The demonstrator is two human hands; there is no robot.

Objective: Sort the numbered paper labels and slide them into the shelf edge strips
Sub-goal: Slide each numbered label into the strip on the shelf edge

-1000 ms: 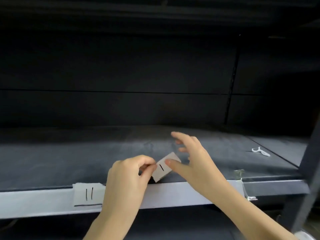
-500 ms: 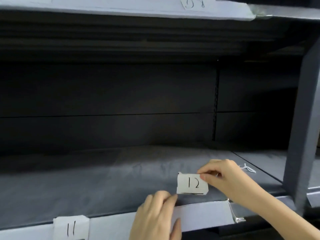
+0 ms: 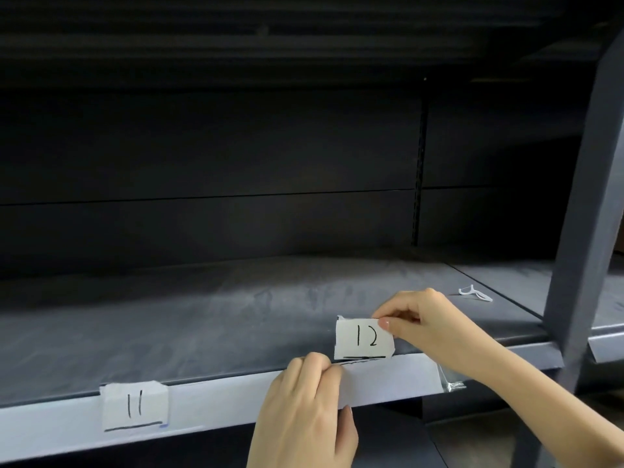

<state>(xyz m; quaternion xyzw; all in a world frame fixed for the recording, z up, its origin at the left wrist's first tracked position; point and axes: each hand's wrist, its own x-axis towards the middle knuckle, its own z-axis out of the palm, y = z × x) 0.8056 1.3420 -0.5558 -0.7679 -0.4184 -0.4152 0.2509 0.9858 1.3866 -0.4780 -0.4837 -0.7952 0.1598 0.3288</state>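
Observation:
A white paper label marked 12 (image 3: pixel 363 339) stands upright with its lower edge at the top of the pale shelf edge strip (image 3: pixel 216 395). My right hand (image 3: pixel 425 324) pinches the label's upper right corner between thumb and fingers. My left hand (image 3: pixel 305 410) grips the strip just left of the label, fingers curled over its top edge and thumb below. Another label marked 11 (image 3: pixel 135 405) sits in the strip further left.
The dark shelf board (image 3: pixel 202 315) behind the strip holds a small white plastic piece (image 3: pixel 474 293) at the right. A dark upright post (image 3: pixel 587 211) stands at the right. Crumpled clear tape (image 3: pixel 450 383) hangs at the strip's right end.
The label 12 has come down from just above the shelf edge until its bottom meets the strip's top. My left hand still holds the strip. The camera has moved closer.

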